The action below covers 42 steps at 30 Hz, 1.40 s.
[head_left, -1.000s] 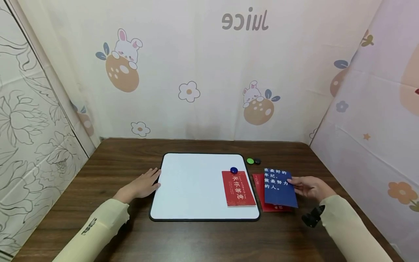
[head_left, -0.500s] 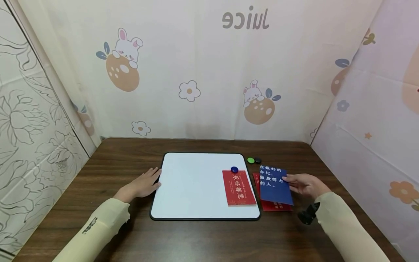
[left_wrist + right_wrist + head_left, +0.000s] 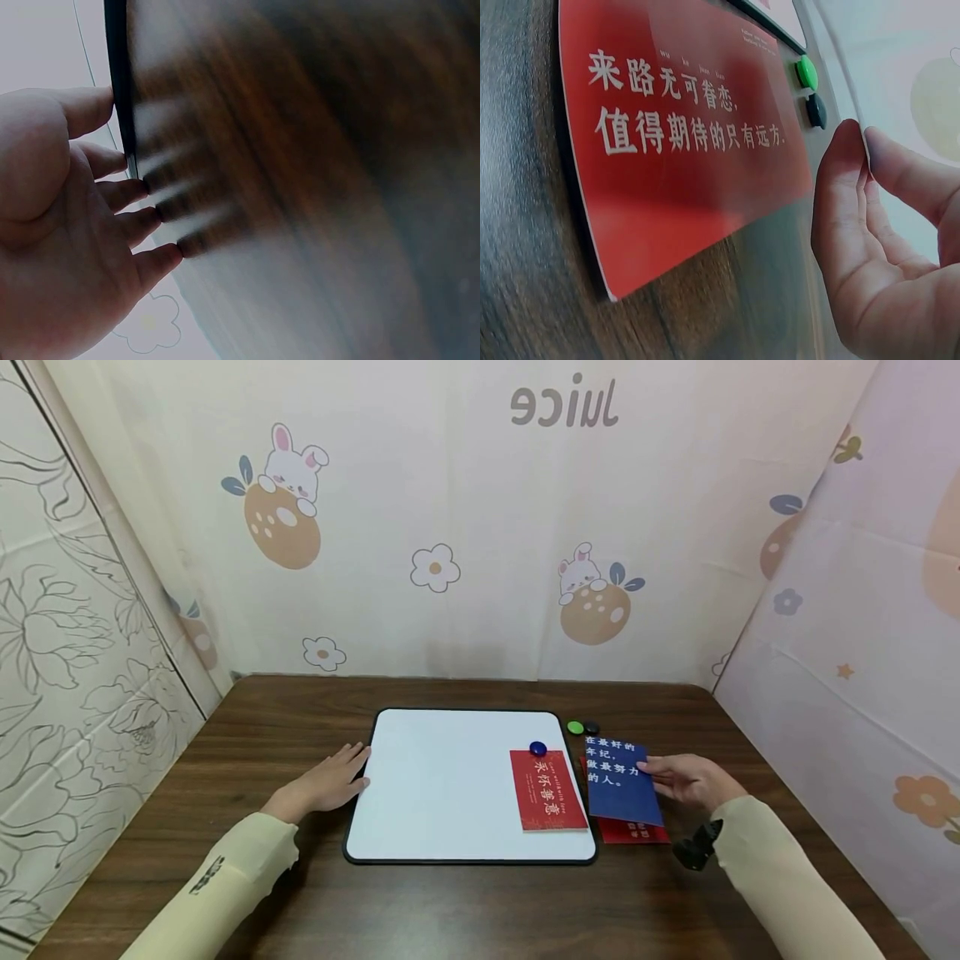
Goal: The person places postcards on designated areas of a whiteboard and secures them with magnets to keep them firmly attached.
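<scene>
My right hand (image 3: 690, 779) pinches the right edge of a blue card (image 3: 624, 797) with white writing between thumb and fingers. The card is held over a red card (image 3: 637, 834), covering most of it. In the right wrist view that red card (image 3: 675, 187) lies on the table and shows its white text. With fingers spread and fairly straight, my left hand (image 3: 330, 783) touches the left edge of a black-framed whiteboard (image 3: 435, 785). On the board's right side, another red card (image 3: 536, 814) has a round blue magnet (image 3: 537, 748) at its top edge.
Behind the blue card, a green magnet (image 3: 575, 727) and a black magnet (image 3: 592, 727) sit side by side, just right of the board. The brown wooden table (image 3: 450, 910) ends at a patterned curtain (image 3: 480, 610). A black strap device (image 3: 697, 847) hangs at the right wrist.
My right hand has carried the blue card leftward toward the board, uncovering a bit more of the red card's lower right. The left hand and whiteboard stay where they were.
</scene>
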Available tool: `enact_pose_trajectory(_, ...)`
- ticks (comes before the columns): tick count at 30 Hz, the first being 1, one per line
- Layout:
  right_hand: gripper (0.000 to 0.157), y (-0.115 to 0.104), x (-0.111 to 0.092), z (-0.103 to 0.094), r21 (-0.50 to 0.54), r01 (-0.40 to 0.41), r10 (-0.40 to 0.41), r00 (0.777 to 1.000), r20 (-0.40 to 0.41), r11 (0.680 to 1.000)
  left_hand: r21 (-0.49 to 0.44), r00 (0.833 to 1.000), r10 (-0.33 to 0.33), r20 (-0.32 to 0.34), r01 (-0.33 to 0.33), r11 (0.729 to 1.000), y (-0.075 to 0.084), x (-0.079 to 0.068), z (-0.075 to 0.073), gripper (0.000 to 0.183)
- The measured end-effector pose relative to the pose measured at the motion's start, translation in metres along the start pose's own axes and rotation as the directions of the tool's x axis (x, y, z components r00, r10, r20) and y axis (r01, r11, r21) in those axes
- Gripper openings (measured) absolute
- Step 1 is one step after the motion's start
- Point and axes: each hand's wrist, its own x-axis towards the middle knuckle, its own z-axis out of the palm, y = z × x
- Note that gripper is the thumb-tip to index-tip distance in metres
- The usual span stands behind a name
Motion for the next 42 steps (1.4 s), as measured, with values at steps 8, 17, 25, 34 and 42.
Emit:
enact_pose_trajectory(8, 0.074, 0.001, 0.004, 0.008, -0.003, -0.003, 0.003, 1.000, -0.001, 1.000, -0.002, 1.000, 0.000, -0.001, 0.000, 1.000, 0.001, -0.001, 0.000, 0.058)
enact_pose_trajectory(17, 0.077, 0.002, 0.012, 0.017, -0.024, -0.006, 0.006, 1.000, -0.007, 1.000, -0.002, 1.000, -0.001, 0.001, 0.001, 1.000, 0.000, -0.001, 0.001, 0.058)
enact_pose_trajectory(25, 0.077, 0.002, 0.012, 0.024, -0.028, 0.000, 0.000, 1.000, -0.007, 1.000, -0.017, 1.000, 0.004, 0.003, -0.004, 1.000, 0.003, -0.002, 0.003, 0.058)
enact_pose_trajectory(34, 0.073, 0.001, 0.013, 0.030, -0.013, 0.004, -0.004, 1.000, -0.005, 1.000, -0.012, 1.000, -0.002, 0.003, 0.002, 1.000, 0.002, -0.001, 0.005, 0.058)
enact_pose_trajectory(42, 0.075, -0.003, 0.013, 0.037, -0.010, 0.002, -0.002, 1.000, -0.015, 1.000, -0.007, 1.000, -0.003, 0.005, 0.003, 1.000, 0.000, 0.000, 0.002, 0.058)
